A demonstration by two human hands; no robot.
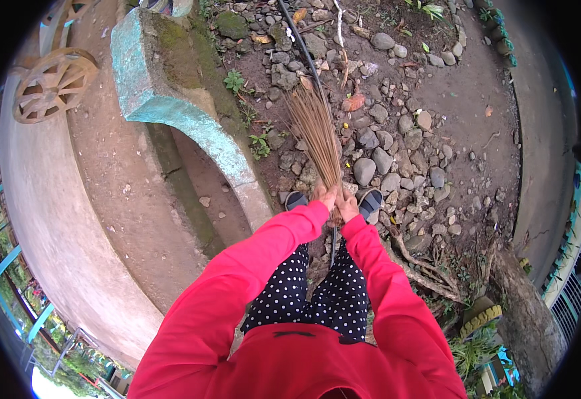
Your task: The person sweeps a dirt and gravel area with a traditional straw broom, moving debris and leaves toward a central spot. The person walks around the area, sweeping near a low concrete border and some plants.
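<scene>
A stick broom of thin brown ribs (316,134) points away from me over the stony soil, its bristles fanned out at the far end. Both hands grip its bound end in front of my legs. My left hand (324,196) wraps it from the left, and my right hand (347,203) closes on it from the right, close beside the left. The butt of the broom shows just below the hands. Under and beside the bristles runs a black hose (304,50). A reddish dry leaf (354,102) lies right of the bristles.
Loose stones (382,160) cover the ground ahead and right. A mossy concrete block with chipped turquoise paint (170,99) curves along my left. Exposed roots (428,277) and a tree trunk (525,319) are at right. A spoked wheel shape (53,87) stands by the far-left path.
</scene>
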